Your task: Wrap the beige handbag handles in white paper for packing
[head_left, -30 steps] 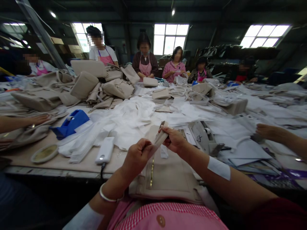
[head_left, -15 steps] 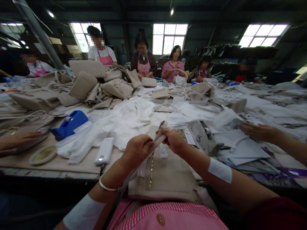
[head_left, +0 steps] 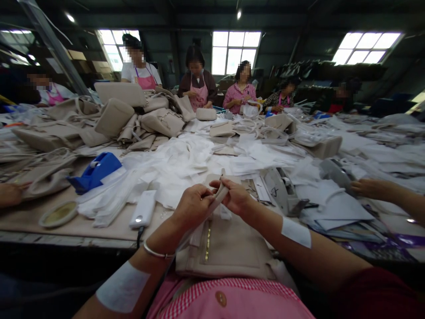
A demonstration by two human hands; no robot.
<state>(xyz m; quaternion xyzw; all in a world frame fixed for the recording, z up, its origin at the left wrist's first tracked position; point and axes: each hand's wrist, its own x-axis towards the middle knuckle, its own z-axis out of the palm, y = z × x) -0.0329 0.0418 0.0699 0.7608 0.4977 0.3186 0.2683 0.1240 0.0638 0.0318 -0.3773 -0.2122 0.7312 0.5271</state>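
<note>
A beige bag (head_left: 232,241) with a gold zipper (head_left: 208,241) lies in front of me, over the table's near edge and against my pink apron. Above it, both hands grip a beige bag strap (head_left: 217,199). My left hand (head_left: 192,204) is closed around the lower stretch of the strap. Close beside it, my right hand (head_left: 236,195) pinches the upper part, where a short end sticks up past the fingers. A small white tag (head_left: 226,213) hangs beneath my right hand on the bag. The fingers hide part of the strap.
White wrapping sheets (head_left: 179,164) spread across the table. At left are a blue tape dispenser (head_left: 96,172), a round roll (head_left: 58,214) and a white power bank (head_left: 143,209). A grey tape dispenser (head_left: 280,190) stands at right. Co-workers' hands (head_left: 375,188) reach in from both sides; beige bags (head_left: 114,118) are piled behind.
My hands have drawn closer together on the strap, and its upper loop has become a short end. The co-worker's hand at left has pulled back; the one at right now touches a grey dispenser.
</note>
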